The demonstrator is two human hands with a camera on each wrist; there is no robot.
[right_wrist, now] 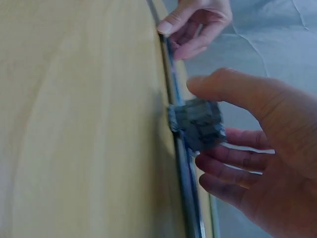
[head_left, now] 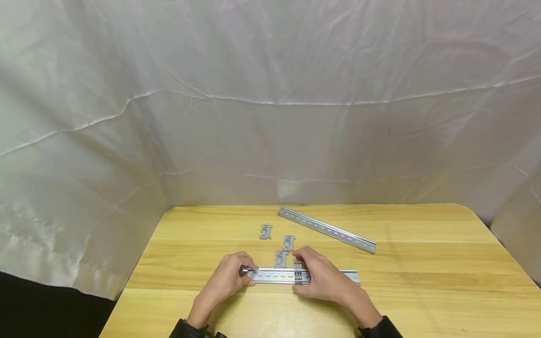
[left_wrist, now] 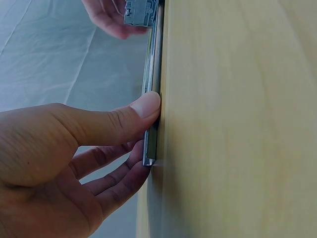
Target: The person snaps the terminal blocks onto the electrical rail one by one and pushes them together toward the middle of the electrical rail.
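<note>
My left hand (head_left: 231, 277) pinches the left end of a slotted metal DIN rail (head_left: 270, 276) between thumb and fingers. In the left wrist view the thumb presses the rail's near edge, with the fingers (left_wrist: 119, 186) behind it. A small stack of grey terminal blocks (head_left: 298, 272) sits across the rail, right of its middle. Around that stack my right hand (head_left: 323, 277) is spread, thumb on the near side and fingers on the far side. The right wrist view shows the blocks (right_wrist: 198, 124) blurred, with thumb and fingers close about them; contact is hard to tell.
Beyond the rail lie three loose grey terminal blocks: one farther back (head_left: 265, 231), one in the middle (head_left: 289, 242) and one near the rail (head_left: 281, 259). A second DIN rail (head_left: 327, 229) lies slanted at the back right. Pale cloth (head_left: 270, 141) hangs behind the wooden table (head_left: 422, 291).
</note>
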